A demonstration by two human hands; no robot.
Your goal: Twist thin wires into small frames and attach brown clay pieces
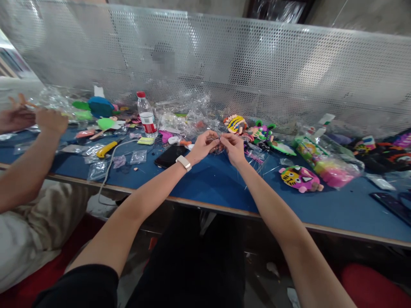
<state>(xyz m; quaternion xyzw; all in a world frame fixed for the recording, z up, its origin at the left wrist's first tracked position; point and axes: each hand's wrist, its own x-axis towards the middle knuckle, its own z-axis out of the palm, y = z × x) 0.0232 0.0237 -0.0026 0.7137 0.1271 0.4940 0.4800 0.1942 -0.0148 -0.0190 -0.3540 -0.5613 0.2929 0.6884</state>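
Above the blue table, my left hand (205, 144) and my right hand (233, 147) meet, fingertips pinched close together. Between them is a small clear plastic bag (218, 148) with brownish bits showing through; the fingers hide much of it. A dark phone-like slab (170, 156) lies by my left wrist, which wears a pale band. Beyond my hands sit a yellow-striped clay figure (235, 123) and a clay figure with green ears (262, 130). To the right lies a pink and yellow clay animal face (301, 179).
A red-capped bottle (147, 115) stands left of centre, near a yellow cutter (107, 149) and a white cable (111, 164). Crumpled plastic wrap (183, 115) lines the perforated metal screen (205, 55). At left, another person's hands (51, 121) work. A dark phone (391, 207) lies far right.
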